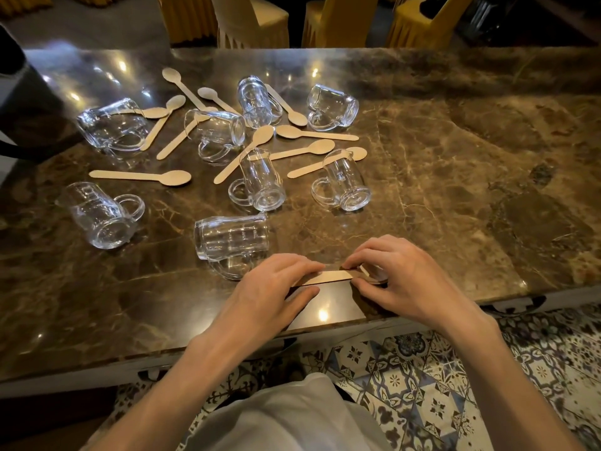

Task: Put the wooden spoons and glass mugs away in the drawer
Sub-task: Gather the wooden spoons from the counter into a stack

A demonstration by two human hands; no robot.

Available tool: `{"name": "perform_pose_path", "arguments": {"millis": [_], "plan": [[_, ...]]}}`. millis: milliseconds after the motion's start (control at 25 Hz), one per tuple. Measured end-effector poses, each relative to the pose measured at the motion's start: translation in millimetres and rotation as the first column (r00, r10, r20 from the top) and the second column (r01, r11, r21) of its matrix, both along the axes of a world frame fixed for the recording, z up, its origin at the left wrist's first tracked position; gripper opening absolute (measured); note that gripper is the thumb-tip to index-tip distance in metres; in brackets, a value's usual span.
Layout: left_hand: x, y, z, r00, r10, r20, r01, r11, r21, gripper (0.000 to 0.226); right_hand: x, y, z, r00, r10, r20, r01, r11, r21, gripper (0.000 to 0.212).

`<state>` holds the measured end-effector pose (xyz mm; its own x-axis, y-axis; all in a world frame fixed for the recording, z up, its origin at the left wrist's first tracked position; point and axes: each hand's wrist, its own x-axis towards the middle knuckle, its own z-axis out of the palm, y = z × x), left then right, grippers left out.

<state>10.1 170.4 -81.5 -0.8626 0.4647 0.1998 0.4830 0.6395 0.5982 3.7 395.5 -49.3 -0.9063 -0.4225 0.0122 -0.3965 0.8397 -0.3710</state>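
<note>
Wooden spoons [140, 176] eleven loose; glass mugs [100, 216] eight.

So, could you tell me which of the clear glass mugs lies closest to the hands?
The clear glass mug on its side just beyond the left hand, which holds a flat wooden spoon; the rest lie farther back.

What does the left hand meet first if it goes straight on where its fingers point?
Likely the right hand. The left hand points right along the wooden spoon that both hands pinch, and the right hand sits just beyond it. Both look level, but one view leaves depth unsure.
</note>
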Motion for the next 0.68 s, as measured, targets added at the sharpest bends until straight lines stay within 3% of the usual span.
{"name": "perform_pose_path", "arguments": {"millis": [200,360,520,680], "plan": [[-3.1,3.9,9.9,1.0,-0.026,-0.002,0.025,0.994,-0.109,0.031,-7.8,-1.0,7.4,0.998,0.051,0.028,-0.052,0.998,0.026,0.022],[-21.9,3.6,37.1,0.998,-0.053,0.038,0.057,0.99,-0.128,0.038,-29.8,2.7,28.0,1.0,0.011,0.012,-0.009,0.992,-0.124,0.028],[-73.7,-0.6,73.0,0.993,0.059,-0.106,-0.073,0.989,-0.128,0.036,-73.8,8.5,46.5,0.988,-0.085,-0.129,0.052,0.97,-0.24,0.019],[-129.1,2.3,85.4,0.981,0.127,-0.145,-0.162,0.953,-0.258,0.033,-119.7,19.2,44.8,0.973,-0.176,-0.149,0.144,0.969,-0.201,0.014]]}}
